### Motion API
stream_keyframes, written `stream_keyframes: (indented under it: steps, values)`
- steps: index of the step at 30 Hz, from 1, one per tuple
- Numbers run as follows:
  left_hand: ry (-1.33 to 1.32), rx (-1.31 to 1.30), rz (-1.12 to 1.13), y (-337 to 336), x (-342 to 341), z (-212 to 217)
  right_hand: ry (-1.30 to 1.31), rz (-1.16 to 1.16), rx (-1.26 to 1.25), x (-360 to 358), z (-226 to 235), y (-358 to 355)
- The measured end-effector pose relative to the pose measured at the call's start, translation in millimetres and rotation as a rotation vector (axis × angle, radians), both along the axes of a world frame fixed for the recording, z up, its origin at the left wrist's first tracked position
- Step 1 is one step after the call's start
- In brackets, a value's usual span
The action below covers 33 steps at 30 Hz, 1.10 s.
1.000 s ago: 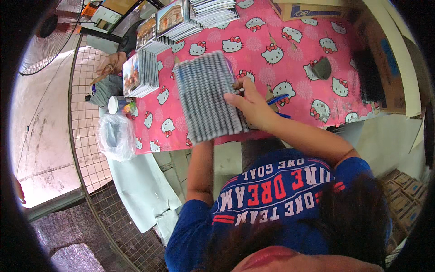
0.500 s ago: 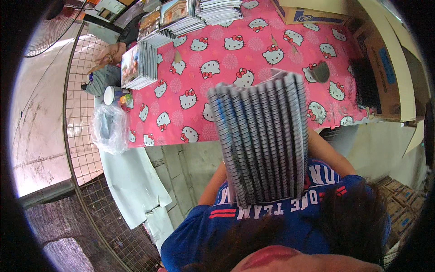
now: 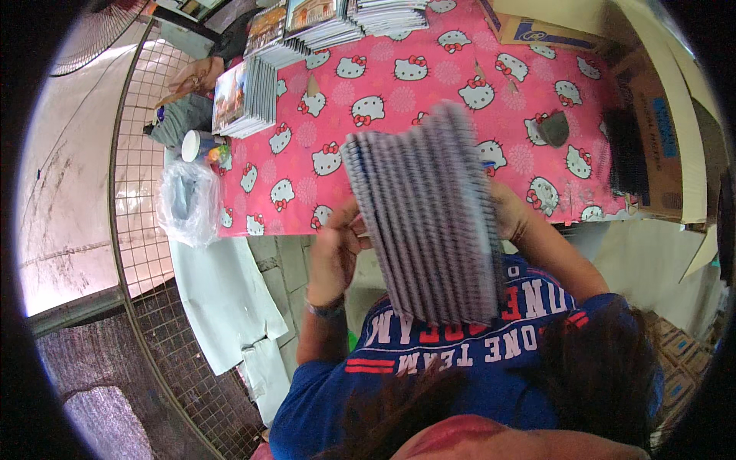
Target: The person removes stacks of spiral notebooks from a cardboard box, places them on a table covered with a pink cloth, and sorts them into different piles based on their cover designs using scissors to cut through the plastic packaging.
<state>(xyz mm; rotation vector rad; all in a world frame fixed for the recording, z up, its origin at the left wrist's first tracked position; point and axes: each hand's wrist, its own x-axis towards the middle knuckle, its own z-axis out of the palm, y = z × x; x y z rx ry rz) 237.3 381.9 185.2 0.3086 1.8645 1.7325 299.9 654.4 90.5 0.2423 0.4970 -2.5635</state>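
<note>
Nearest, a blue shirt with red and white lettering (image 3: 460, 345), seen from above. Just beyond, a stack of spiral-bound notebooks (image 3: 429, 222), lifted clear of the bench and held on edge in front of the chest, wire spines showing along the right side, upper part blurred. Left hand (image 3: 333, 245) closed on the stack's left edge, fingers curled round it, a dark band at the wrist. Right hand (image 3: 510, 211) gripping the right edge near the spines, mostly hidden behind the stack; exact finger hold cannot be told.

Past the hands, the bench (image 3: 399, 100) under a pink cloth printed with white cat faces. On it, to the right, a small dark cone-shaped piece (image 3: 553, 129). Hanging off the left edge, a clear plastic bag (image 3: 188, 201); just above that, a white cup (image 3: 195, 144). Farther back on the left, a pile of books with picture covers (image 3: 244, 98); more piles of books (image 3: 322, 27) along the far edge. At the right, cardboard boxes (image 3: 652, 130). Left of everything, a wire mesh fence (image 3: 142, 192).
</note>
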Motion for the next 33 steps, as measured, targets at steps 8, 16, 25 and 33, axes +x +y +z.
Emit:
stream_keyframes:
  steps: [8, 16, 25, 33]
  values:
    - [-0.744, 0.255, 0.469, -50.6, -7.2, -138.1, 0.056, 0.029, 1.058, -67.8, 5.0, -92.2]
    - [-0.663, 0.705, 0.564, -69.3, 18.1, -123.4, 0.012, 0.316, 1.489, -52.9, -4.4, -105.5]
    - [-0.541, 0.062, 0.454, -52.0, 16.0, -142.0, -0.236, 0.04, 1.098, -41.6, -67.4, -84.1]
    - [-0.793, 0.281, 0.505, -51.6, 51.4, -123.9, -0.194, 0.296, 0.589, -15.4, -20.7, -77.6]
